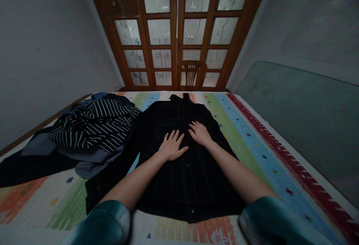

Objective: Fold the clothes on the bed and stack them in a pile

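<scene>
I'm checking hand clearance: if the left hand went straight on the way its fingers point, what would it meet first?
Probably the collar of the black jacket: the left hand points up the jacket's front roughly toward it, though depth is hard to judge here.

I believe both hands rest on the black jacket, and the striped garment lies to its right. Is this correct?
Wrong side: in the head view, the striped garment lies left of the black jacket. The left hand and right hand do rest on the jacket.

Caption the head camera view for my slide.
Left hand and right hand rest on a dark jacket spread on colourful cloth beside heaped clothes.
</scene>
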`<state>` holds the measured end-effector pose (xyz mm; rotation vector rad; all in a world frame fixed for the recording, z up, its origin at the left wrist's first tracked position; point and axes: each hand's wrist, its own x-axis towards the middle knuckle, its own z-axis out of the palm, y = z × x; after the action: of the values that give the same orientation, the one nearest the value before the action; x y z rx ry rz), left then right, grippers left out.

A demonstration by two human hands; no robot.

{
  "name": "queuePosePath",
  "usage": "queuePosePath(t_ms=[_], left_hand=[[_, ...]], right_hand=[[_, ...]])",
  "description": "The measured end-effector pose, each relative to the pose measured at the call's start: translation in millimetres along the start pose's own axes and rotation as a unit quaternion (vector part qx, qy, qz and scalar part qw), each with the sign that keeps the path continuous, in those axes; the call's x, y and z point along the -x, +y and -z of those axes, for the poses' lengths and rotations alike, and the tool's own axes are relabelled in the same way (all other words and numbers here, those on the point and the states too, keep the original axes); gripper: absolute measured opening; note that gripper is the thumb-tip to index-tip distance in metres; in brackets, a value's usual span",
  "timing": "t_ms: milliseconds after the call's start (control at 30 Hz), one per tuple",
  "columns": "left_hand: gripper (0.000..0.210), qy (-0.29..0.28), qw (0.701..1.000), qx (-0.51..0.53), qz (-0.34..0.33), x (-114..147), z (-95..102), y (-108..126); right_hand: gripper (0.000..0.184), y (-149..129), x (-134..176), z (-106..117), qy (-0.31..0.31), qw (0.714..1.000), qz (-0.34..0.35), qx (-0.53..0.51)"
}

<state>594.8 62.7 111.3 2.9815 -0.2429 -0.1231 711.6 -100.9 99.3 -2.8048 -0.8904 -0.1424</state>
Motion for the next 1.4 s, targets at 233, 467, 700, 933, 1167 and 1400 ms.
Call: queuePosePath(t_ms=[233,467,700,933,1167,1400], left_hand=[[0.075,0.001,1.0,0.007,-0.001,-1.5,-0.2,-2.6],[0.074,-0.004,1.0,0.014,-0.001,-1.6,2.3,-3.1],[0.071,0.009,1.0,0.007,-0.001,-1.1,0.8,-3.6],[0.074,0.003,1.0,0.013,-0.002,-1.4,1.3,-4.0],[0.074,0.001,1.0,0.011,-0.002,-0.3,3.1,-2.8],[0.074,-0.006,1.0,0.016,-0.004,-0.1,4.7,-2.6]], right_hand=[[0.048,-1.6,2.9,2.0,0.027,0.999,-0.023,0.003],[0.049,-6.0,7.0,3.3,0.05,0.995,-0.082,0.019],[0.05,-1.3,4.9,-0.8,0.043,0.997,-0.067,0.013],[0.05,0.0,4.9,-0.8,0.042,0.997,-0.065,0.01],[0.05,-1.5,6.5,2.0,0.037,0.997,-0.065,0.006],[0.049,-1.5,6.8,1.2,0.04,0.997,-0.066,0.01]])
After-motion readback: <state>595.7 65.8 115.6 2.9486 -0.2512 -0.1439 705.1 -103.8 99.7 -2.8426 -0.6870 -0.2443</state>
